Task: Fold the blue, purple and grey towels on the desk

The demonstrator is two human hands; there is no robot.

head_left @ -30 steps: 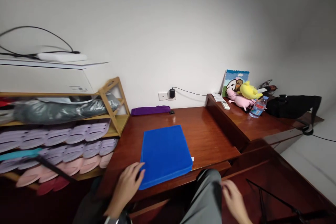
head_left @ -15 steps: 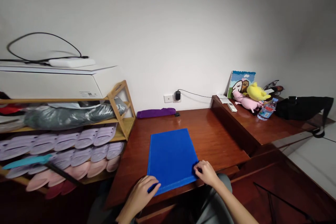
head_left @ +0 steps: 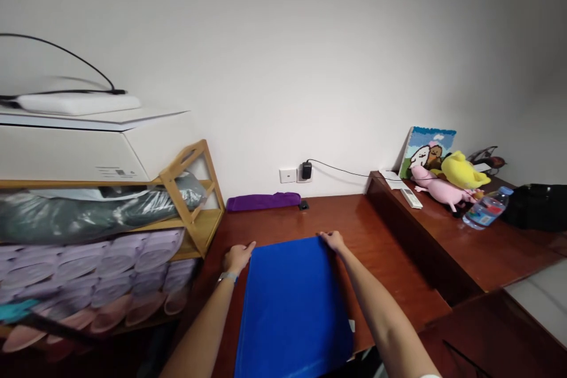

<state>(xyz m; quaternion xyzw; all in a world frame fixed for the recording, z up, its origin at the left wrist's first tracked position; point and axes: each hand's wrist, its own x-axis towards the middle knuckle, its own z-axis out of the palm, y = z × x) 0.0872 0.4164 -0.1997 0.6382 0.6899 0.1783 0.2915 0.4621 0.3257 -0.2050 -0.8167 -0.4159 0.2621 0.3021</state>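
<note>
A flat blue rectangle that looks like folded fabric (head_left: 292, 307) lies on the brown wooden desk, its near end reaching the front edge. A small white tag shows at its right side. My left hand (head_left: 238, 257), with a band at the wrist, is at the far left corner of the blue fabric, thumb along the edge and fingers curled. At the far right corner my right hand (head_left: 333, 241) pinches the edge. The fingertips of both hands are partly hidden.
A purple cloth bundle (head_left: 263, 201) lies along the wall. On the raised right section are a pink plush toy (head_left: 443, 189), a yellow plush toy (head_left: 463, 171), a water bottle (head_left: 487, 208) and a remote (head_left: 411, 198). At left stands a wooden rack (head_left: 208, 230) with slippers.
Both hands have gone from the near corners of the blue fabric to its far corners. The fabric now lies closer to me and extends past the desk's front. The view has shifted slightly.
</note>
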